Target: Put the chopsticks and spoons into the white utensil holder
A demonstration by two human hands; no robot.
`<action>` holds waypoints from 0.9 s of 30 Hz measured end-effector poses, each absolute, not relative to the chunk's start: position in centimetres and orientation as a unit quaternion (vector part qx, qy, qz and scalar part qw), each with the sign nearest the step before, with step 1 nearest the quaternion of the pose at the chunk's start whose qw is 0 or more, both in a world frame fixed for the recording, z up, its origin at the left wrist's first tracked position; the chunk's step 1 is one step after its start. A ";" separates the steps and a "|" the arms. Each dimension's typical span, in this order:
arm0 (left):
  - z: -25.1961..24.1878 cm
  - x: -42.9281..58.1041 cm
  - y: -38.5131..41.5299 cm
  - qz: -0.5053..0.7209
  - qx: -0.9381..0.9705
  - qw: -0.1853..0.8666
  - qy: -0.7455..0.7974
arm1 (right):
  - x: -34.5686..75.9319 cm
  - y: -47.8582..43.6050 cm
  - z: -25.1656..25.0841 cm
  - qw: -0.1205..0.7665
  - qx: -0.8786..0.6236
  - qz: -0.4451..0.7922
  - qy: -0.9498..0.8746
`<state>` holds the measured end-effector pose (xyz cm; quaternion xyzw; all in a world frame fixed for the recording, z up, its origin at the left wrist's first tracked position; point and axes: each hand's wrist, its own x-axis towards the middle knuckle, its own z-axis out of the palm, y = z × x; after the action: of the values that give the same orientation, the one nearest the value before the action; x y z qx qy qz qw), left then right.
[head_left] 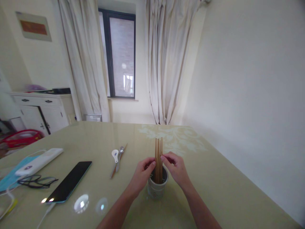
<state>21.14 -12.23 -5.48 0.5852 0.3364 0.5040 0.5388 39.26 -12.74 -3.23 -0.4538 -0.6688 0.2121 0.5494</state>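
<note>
Several wooden chopsticks (pixel 158 162) stand upright in a grey cup (pixel 156 190) near the front of the table. My left hand (pixel 143 173) grips the bundle from the left, thumb and fingers closed against it just above the rim. From the right, my right hand (pixel 175 167) pinches the chopsticks at a slightly higher point. Their lower ends are inside the cup. To the left lie a white ceramic spoon (pixel 115 156), a metal spoon (pixel 121 151) and a single chopstick (pixel 114 170), close together on the tabletop.
A black-screened phone (pixel 70 181) with a cable, folded glasses (pixel 38 181), a white power strip or similar long device (pixel 40 161) and a blue mask (pixel 11 178) lie on the left of the glossy table (pixel 133 136). A wall (pixel 252 89) runs along the right side.
</note>
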 end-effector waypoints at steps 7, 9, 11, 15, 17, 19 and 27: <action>-5.3 18.4 -10.3 0.480 0.660 0.352 0.458 | 39.4 -12.4 -3.7 0.523 -0.470 0.251 -0.665; -5.5 16.2 -9.4 0.441 0.678 0.173 0.562 | 39.3 -12.3 -3.8 0.516 -0.478 0.252 -0.665; -5.9 14.1 -8.7 0.349 0.683 0.001 0.642 | 39.2 -12.3 -3.9 0.510 -0.481 0.253 -0.667; -7.2 11.2 -7.8 0.188 0.663 -0.118 0.715 | 39.2 -12.3 -3.9 0.510 -0.475 0.251 -0.672; -7.9 10.5 -7.4 0.154 0.655 -0.120 0.730 | 39.2 -12.2 -3.9 0.512 -0.474 0.253 -0.670; -8.5 10.1 -7.1 0.142 0.648 -0.117 0.739 | 39.2 -12.2 -3.9 0.512 -0.476 0.258 -0.668; -9.2 9.6 -6.6 0.145 0.632 -0.109 0.754 | 39.3 -12.2 -3.9 0.511 -0.476 0.249 -0.671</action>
<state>9.64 -6.56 -9.17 0.6316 0.7537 0.1453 -0.1087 39.35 -12.20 -3.93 -0.4761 -0.6710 0.2489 0.5110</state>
